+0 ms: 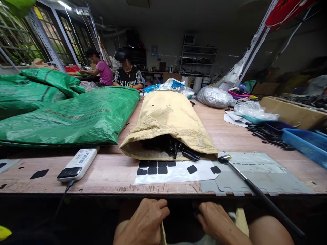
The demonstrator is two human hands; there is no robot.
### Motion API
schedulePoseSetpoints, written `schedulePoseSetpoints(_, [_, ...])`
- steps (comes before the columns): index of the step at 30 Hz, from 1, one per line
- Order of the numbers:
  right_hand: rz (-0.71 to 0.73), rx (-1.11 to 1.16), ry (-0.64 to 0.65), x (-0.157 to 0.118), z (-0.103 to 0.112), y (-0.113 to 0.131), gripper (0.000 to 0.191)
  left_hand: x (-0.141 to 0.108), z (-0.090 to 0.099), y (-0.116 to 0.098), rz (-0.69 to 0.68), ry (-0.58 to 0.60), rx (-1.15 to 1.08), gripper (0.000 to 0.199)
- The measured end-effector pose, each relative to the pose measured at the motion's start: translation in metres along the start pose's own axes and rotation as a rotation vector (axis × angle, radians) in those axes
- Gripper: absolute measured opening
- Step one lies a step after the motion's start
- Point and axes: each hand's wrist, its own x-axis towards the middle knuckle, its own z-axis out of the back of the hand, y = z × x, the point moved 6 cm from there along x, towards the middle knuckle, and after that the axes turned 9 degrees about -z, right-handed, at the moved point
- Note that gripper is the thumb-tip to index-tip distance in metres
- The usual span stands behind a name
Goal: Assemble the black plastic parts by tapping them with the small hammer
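Note:
Below the front edge of the table, my left hand (146, 219) is closed on the edge of a tan paper sack (163, 235) in my lap. My right hand (216, 219) is level with it, fingers curled inward in the dark; what they grip is hidden. Another tan strip (241, 221), seemingly of the same sack, shows beside my right wrist. On the table ahead lies a larger tan sack (168, 119), its mouth facing me, with black plastic parts (187, 152) poking out. A white sheet with black stickers (153, 170) lies in front of it.
Green woven sacks (84, 115) cover the left, beside a white power bank (79, 163) with a cable. A black-handled hammer (250, 182) overhangs the edge across a grey mat (255, 170). Blue trays (304, 144) and loose black parts stand right. Two people (127, 75) sit at the back.

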Motion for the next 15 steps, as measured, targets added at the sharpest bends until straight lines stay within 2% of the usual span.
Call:
schedulePoseSetpoints(5, [0.064,0.118,0.093,-0.017,0.014,-0.010,0.019,-0.006,-0.001,0.009,0.076,0.045,0.104,0.023])
schedulePoseSetpoints(11, [-0.035,0.181,0.244,-0.030,0.024,-0.026,0.023,-0.041,0.019,0.029,0.293,-0.015,0.175,0.024])
schedulePoseSetpoints(15, [-0.046,0.210,0.237,-0.032,0.034,-0.030,0.032,-0.049,0.030,0.015,0.230,-0.077,0.122,0.025])
